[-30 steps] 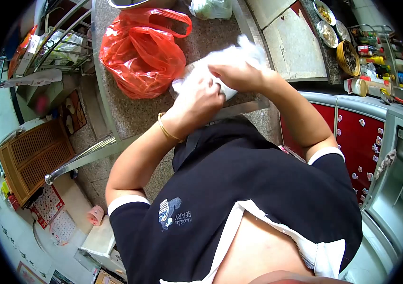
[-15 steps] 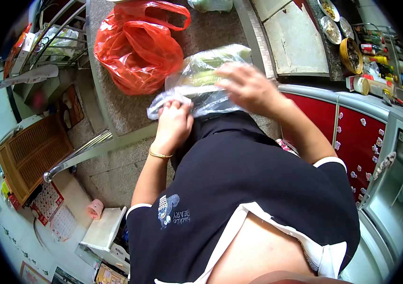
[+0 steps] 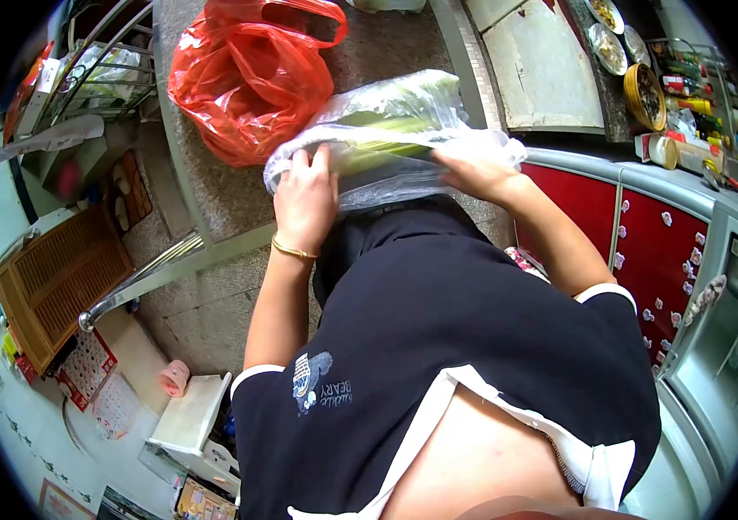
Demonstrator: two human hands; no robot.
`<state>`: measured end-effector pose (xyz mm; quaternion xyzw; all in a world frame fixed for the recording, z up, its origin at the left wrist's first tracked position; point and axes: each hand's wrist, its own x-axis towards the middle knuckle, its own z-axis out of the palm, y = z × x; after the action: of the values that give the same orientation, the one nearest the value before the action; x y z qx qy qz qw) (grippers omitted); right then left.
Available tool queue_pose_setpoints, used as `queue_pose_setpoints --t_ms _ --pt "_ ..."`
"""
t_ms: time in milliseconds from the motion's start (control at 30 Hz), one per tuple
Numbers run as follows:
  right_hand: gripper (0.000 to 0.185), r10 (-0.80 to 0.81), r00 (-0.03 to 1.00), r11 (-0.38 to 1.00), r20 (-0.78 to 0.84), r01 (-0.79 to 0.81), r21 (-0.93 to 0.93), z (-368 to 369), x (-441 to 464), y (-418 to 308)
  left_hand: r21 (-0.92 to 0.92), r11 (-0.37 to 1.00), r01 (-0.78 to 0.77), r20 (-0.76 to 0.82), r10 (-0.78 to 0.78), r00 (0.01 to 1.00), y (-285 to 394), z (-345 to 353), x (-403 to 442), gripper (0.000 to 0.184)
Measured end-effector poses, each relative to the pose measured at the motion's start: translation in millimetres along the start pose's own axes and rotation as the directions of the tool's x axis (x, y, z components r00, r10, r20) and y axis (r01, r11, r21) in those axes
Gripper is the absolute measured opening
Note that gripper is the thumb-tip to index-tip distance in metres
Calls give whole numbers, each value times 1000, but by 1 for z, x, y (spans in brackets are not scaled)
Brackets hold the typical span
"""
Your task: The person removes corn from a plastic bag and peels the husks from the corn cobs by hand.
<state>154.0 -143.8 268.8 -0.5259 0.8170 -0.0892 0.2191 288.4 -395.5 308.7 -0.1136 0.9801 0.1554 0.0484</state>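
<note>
A clear plastic bag (image 3: pixel 386 195) is stretched between my hands at the counter's near edge. Long pale-green vegetables (image 3: pixel 378 147) show through the film and lie on the counter. My left hand (image 3: pixel 307 198) is closed on the bag's left end, its fingertips bent over the plastic. At the right end, my right hand (image 3: pixel 477 175) grips the bag, with part of its fingers under the film. A crumpled red plastic bag (image 3: pixel 252 91) stands just beyond my left hand, close to the clear bag.
Another clear bag (image 3: pixel 386 4) lies at the counter's far edge. On the right are dishes (image 3: pixel 607 49), a woven basket (image 3: pixel 644 97), bottles and jars (image 3: pixel 663 152), above a red-fronted cabinet (image 3: pixel 659 251). A metal rail (image 3: pixel 139 290) juts out on the left.
The bunched white plastic has opened out into a wide clear bag, showing the green vegetables. My hands have moved apart, and my right hand has taken hold of the bag's right end.
</note>
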Motion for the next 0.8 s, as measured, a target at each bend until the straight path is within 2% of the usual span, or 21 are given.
queue_pose_setpoints --t_ms 33,67,100,133,167,200,267,300,367,433,467,500,567,700,800 --pt "36 -18 981 991 -191 43 128 0 5 -7 -43 997 -63 -161 56 985 12 -7 2 22" --pt "36 -12 982 991 -189 37 127 -8 8 -11 -113 987 -114 -246 83 966 23 -11 7 12" --pt "33 243 968 902 -66 -201 382 -31 14 -21 -129 979 -159 -216 128 968 31 -7 13 9" --pt "31 444 888 699 115 -424 576 -44 16 -26 -145 969 -201 -187 173 967 40 -1 20 7" --pt "34 447 894 601 37 -331 728 -43 19 -18 -122 953 -278 -194 252 948 48 9 28 6" --pt "40 414 897 584 -154 -132 801 -27 27 0 -105 938 -330 -193 307 932 52 27 40 3" --pt "51 488 837 414 -246 26 910 -30 37 6 83 946 -314 -21 316 948 63 50 59 7" --pt "51 487 837 417 -250 29 908 -29 40 9 108 950 -294 -21 298 954 68 54 63 9" --pt "64 594 748 405 -295 38 913 -25 41 13 131 950 -282 -19 287 958 71 63 68 14" --pt "67 598 730 426 -332 61 902 -35 42 1 30 980 -198 25 198 980 70 66 67 31" --pt "71 595 713 451 -372 88 888 -38 41 -2 30 979 -204 31 203 979 69 67 64 31" --pt "71 599 708 449 -373 89 889 -34 42 5 47 975 -218 41 216 976 70 64 62 39" --pt "65 400 844 441 -358 165 882 -21 45 25 35 979 -199 109 194 975 70 67 60 48" --pt "74 381 851 490 -361 145 860 -25 39 30 71 979 -190 168 176 970 75 78 52 51" --pt "75 458 826 430 -328 117 895 -28 38 32 -4 981 -194 138 193 971 69 80 49 53"
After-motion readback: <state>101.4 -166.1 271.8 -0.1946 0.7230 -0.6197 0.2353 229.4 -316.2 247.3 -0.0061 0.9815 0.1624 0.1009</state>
